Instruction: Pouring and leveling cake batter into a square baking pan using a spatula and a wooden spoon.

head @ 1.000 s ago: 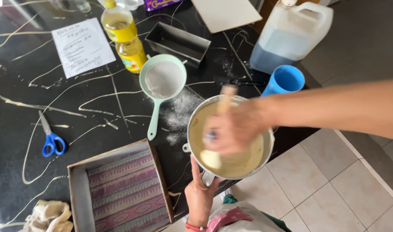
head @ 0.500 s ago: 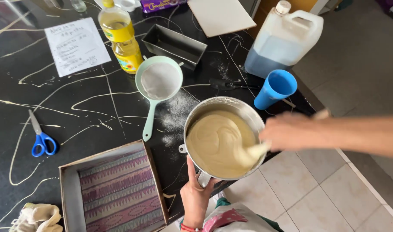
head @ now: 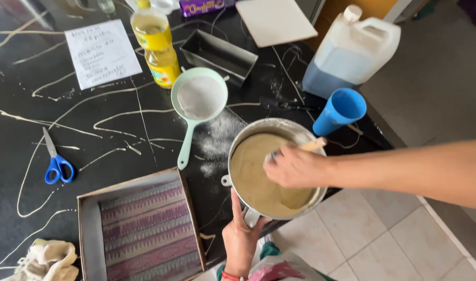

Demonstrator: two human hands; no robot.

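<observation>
Big black marbled counter (head: 92, 135) fills the view, and right at its near edge sits the metal pot (head: 277, 167), round, mouth up, full of pale batter (head: 256, 174), partly overhanging toward the tiled floor (head: 383, 244). Its handle points down toward the person, and the left hand (head: 241, 237) is wrapped around that handle from below, thumb up against the pot wall. Right hand (head: 295, 166) reaches in from the right, fingers closed around a wooden spoon (head: 313, 144); the spoon's long axis runs from upper right down-left, handle end sticking out over the far rim, working end hidden in the batter under the hand. Left of the pot, a lined baking tray (head: 139, 229). Beyond, a clear jug (head: 350, 49), an oil bottle (head: 155, 44), a green sieve (head: 198, 101) with its handle pointing toward the near edge, a blue cup (head: 339, 110), and blue-handled scissors (head: 55, 161).
</observation>
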